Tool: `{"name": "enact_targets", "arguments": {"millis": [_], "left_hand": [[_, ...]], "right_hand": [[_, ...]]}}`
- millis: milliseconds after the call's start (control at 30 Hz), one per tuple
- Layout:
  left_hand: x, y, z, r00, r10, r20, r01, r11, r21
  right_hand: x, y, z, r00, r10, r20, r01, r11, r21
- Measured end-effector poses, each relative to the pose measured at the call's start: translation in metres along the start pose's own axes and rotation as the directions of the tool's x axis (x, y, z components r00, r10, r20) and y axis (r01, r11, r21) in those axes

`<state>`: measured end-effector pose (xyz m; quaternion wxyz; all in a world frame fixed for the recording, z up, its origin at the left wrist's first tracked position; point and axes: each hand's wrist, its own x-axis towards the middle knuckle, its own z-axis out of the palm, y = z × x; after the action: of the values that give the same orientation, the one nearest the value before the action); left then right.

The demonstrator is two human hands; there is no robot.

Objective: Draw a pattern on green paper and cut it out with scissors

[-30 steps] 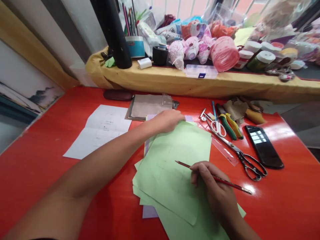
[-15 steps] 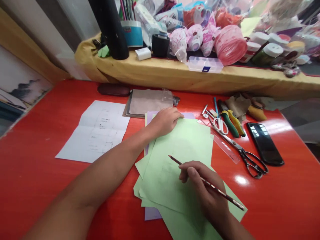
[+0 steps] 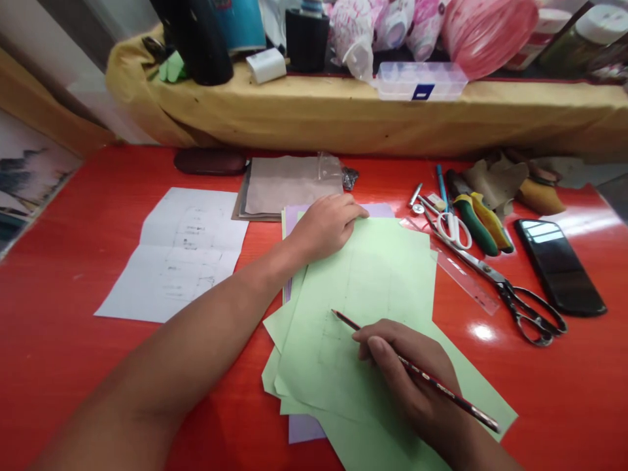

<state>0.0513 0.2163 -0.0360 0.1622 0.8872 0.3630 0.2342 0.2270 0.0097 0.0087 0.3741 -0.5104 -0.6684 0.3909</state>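
Note:
A pencil (image 3: 456, 399), dark with a patterned barrel, is pinched in my right hand (image 3: 417, 369). Its point is at the surface of the top light green sheet (image 3: 377, 275), where faint pencil lines show; whether it touches cannot be made out. My left hand (image 3: 328, 226) lies flat across the sheet's upper left edge, fingers stretched to the right. Beneath are more green sheets and some purple paper (image 3: 305, 428), loosely stacked at different angles. To the left, a creased white sheet (image 3: 157, 265) carries a drawing with small written marks.
Right of the stack are a clear ruler (image 3: 466, 281), large scissors (image 3: 530, 314), small white-handled scissors (image 3: 454, 230), green-yellow pliers (image 3: 478, 222) and a black phone (image 3: 559, 268). Behind lie brown sheets (image 3: 289, 186) and a dark case (image 3: 210, 161). A cloth-covered ledge (image 3: 304, 118) holds jars and a plastic box (image 3: 422, 80).
The view has tilted down and come closer, so the ledge sits higher in the picture. Both hands keep nearly the same pose; the pencil tip stays by the faint lines.

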Motion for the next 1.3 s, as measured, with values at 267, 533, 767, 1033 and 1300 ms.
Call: {"name": "enact_targets", "arguments": {"millis": [267, 533, 767, 1033, 1300], "left_hand": [[-0.0002, 0.0004, 0.0, 1.0, -0.006, 0.004, 0.006, 1.0, -0.006], [-0.0005, 0.002, -0.001, 1.0, -0.015, 0.004, 0.015, 1.0, 0.0], [-0.0008, 0.0019, -0.0014, 1.0, -0.019, 0.016, 0.019, 1.0, -0.001], [-0.0009, 0.0023, -0.0008, 1.0, -0.017, 0.014, 0.017, 1.0, -0.002], [-0.0008, 0.0026, -0.0011, 1.0, -0.008, 0.01, 0.008, 1.0, 0.008]], "right_hand": [[-0.0005, 0.0012, 0.0012, 1.0, -0.01, 0.017, 0.01, 1.0, -0.016], [0.0019, 0.0013, 0.0026, 0.999, -0.019, 0.026, 0.02, 0.999, -0.037], [0.0012, 0.0023, 0.0018, 0.999, -0.022, 0.027, 0.023, 0.998, -0.055], [-0.0004, 0.0052, 0.0046, 0.999, -0.032, 0.021, 0.033, 0.999, -0.037], [0.001, 0.0006, 0.0003, 1.0, -0.009, 0.013, 0.009, 1.0, -0.018]]}}
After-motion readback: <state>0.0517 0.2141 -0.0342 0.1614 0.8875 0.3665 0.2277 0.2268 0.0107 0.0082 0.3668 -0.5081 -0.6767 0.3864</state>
